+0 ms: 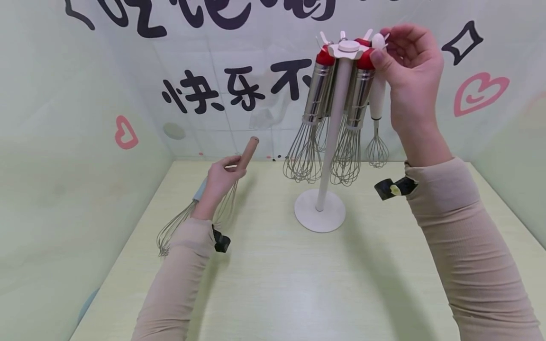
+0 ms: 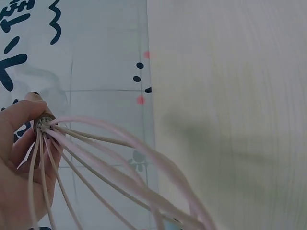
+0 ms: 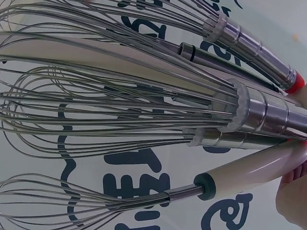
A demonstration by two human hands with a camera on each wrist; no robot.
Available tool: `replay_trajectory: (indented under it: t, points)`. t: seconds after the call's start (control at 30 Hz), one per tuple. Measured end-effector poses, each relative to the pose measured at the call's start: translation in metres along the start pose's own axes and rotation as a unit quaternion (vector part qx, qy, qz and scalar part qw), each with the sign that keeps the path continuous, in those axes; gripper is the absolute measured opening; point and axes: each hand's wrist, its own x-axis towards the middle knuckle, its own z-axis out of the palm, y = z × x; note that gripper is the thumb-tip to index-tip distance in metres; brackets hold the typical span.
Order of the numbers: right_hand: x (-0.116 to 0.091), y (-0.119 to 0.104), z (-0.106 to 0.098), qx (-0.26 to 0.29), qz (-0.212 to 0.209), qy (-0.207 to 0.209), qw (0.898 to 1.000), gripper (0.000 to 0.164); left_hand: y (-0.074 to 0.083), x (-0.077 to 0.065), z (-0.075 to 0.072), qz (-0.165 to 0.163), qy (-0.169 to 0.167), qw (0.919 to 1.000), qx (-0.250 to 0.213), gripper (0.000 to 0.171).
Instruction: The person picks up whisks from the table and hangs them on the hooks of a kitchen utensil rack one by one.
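Note:
My left hand (image 1: 221, 179) grips a whisk by its brown handle (image 1: 249, 152), the handle's end pointing up and away. In the left wrist view, the whisk's wires (image 2: 103, 165) fan out from that hand. Beside it is a second whisk with a blue handle (image 1: 199, 191), partly hidden by the hand and arm. At the top of a white stand (image 1: 337, 118), my right hand (image 1: 414, 71) pinches the upper end of a small white-handled whisk (image 1: 377, 97), which hangs wires down. Steel-handled whisks (image 1: 317, 90) with red ends hang around the same stand.
The stand's round white base (image 1: 309, 215) rests on the pale wooden table (image 1: 290, 284). Behind is a white backdrop (image 1: 239, 123) with black writing and pink hearts. A pale side wall (image 1: 64, 166) borders the table's left edge.

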Motion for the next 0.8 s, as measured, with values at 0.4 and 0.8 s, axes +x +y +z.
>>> replay_trajectory:
  t: [0.4, 0.8]
  points:
    - [-0.001, 0.0, 0.001, -0.005, -0.002, -0.006, 1.0, 0.028, 0.027, -0.004, 0.01, 0.022, 0.034, 0.9974, -0.059, 0.046]
    - [-0.003, -0.001, 0.003, -0.017, -0.006, -0.001, 1.0, 0.028, 0.051, -0.011, 0.016, 0.049, 0.05, 0.9919, -0.106, 0.047]
